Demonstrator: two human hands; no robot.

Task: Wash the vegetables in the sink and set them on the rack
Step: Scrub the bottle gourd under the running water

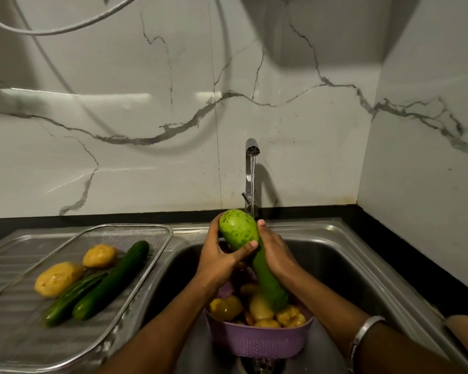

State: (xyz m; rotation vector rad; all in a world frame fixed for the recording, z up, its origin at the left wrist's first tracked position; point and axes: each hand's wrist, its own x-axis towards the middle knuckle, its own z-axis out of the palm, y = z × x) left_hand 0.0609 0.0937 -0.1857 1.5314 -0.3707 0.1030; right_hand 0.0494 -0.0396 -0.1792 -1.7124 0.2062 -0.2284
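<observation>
Head view. Steel sink [322, 255] below a marbled wall. Tap [251, 168] at the back edge, a thin stream of water [252, 184] running from its spout down to the far end of a long green gourd [250, 252].

The gourd is tilted, its pale rounded end up near the stream, its darker lower end down among the vegetables in a purple basket [257, 338] that sits in the sink basin. Both hands hold it over the basin. The left hand [219, 255] grips the upper part from the left side, thumb laid across the front of the gourd, fingers wrapped behind. The right hand [274, 249] clasps it from the right, fingers curled round the middle, one fingertip showing near the top end. A silver bangle [362, 333] on the right wrist.

The basket holds several yellowish vegetables [260, 309], potato-like, wet-looking; exact kinds hard to tell.

To the left of the basin, on the ribbed draining board, a wire-mesh rack [135, 230]. In it lie two dark green cucumbers [111, 279], side by side and touching, slanting from lower left to upper right. Two yellow potatoes [58, 278] lie just beside them on the left, one nearer, one farther back.

A pale hose [52, 29] loops across the upper left of the wall.
</observation>
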